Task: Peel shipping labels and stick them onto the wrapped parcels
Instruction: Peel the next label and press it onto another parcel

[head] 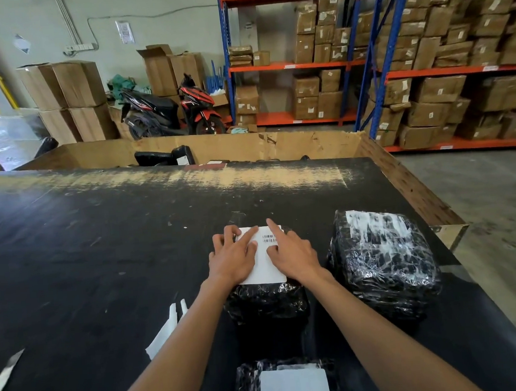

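Hands lie flat as I watch, my left hand (235,255) and right hand (288,252) pressing straight fingers on the white label (263,266) on top of the black wrapped parcel (267,300) in the middle of the black table (86,253), near another wrapped parcel (383,263).

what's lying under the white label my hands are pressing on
A black plastic-wrapped parcel on the black table. The left hand and right hand press the white shipping label flat; the parcel's top is mostly covered.
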{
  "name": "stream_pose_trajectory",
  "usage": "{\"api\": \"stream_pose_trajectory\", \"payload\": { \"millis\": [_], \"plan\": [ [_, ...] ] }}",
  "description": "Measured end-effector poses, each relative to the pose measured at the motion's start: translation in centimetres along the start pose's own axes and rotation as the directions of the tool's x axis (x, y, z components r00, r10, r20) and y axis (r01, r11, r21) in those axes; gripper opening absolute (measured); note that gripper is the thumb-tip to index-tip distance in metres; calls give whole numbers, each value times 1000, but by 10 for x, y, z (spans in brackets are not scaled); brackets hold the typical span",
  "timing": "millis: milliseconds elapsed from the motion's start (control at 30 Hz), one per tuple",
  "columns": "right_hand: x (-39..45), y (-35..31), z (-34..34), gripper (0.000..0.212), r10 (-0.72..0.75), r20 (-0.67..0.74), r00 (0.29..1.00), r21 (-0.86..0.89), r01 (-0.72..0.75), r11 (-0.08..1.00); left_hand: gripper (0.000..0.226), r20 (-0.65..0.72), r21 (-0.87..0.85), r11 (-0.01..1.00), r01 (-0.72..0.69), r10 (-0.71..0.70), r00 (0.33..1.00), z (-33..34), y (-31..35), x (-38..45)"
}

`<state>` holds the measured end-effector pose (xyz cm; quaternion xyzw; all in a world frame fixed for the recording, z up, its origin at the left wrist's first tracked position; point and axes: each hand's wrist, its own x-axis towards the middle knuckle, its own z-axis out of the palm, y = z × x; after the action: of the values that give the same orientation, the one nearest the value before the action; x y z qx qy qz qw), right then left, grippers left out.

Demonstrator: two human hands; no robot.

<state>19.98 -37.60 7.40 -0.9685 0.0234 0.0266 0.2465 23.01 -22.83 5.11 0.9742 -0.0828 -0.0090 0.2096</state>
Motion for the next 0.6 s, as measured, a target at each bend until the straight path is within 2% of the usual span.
{"api": "stream_pose_trajectory", "payload": {
  "millis": [167, 400, 500, 600],
  "plan": [
    [15, -3, -3, 53, 8, 23, 1000, -103, -5, 995, 49, -70, 17, 997, 69, -68, 995, 9, 0, -1],
    [13, -6, 3, 58, 145, -67, 987, 26, -144, 989, 48, -39, -151, 982, 111, -119, 992, 11, 0, 1],
    [8, -1, 2, 60, 125, -35, 991, 51, -124, 991, 50, -84, -216, 972, 93, -114, 990, 13, -6, 3],
    [-2, 10, 6, 65, 42, 40, 998, 147, -47, 988, 49, -118, -324, 941, 95, -140, 983, 12, -11, 2]
  ]
}}
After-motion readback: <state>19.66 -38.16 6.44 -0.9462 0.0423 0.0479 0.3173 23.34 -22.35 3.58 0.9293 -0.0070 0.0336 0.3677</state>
